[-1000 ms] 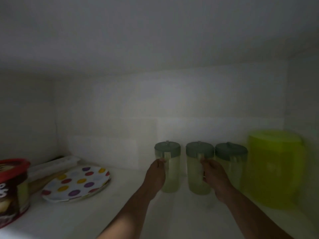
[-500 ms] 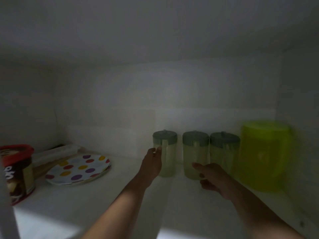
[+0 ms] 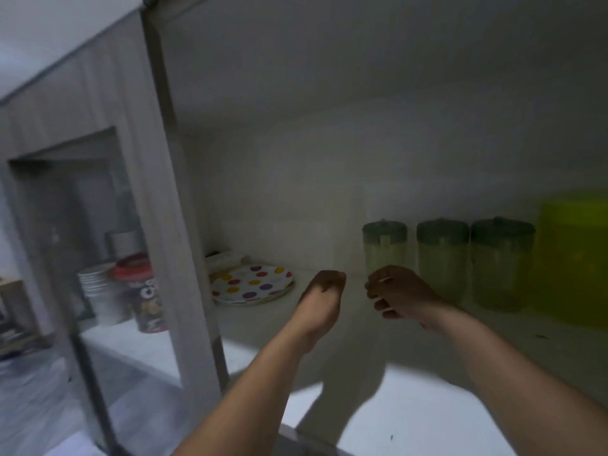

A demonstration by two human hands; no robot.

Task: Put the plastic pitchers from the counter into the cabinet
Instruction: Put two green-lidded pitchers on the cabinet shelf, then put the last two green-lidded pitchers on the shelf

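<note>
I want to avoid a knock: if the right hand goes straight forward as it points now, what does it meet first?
Probably the leftmost small pitcher: the right hand sits just in front of its base, fingers loosely curled and empty. Depth is unclear in the dim light.

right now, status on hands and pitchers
Left hand and right hand loosely curled, holding nothing, short of the row. Three small pitchers upright on the cabinet shelf beside the big yellow pitcher. Nothing in the way.

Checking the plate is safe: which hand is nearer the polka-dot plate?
Left. The left hand hangs just right of the polka-dot plate; the right hand is farther right, before the pitchers.
</note>
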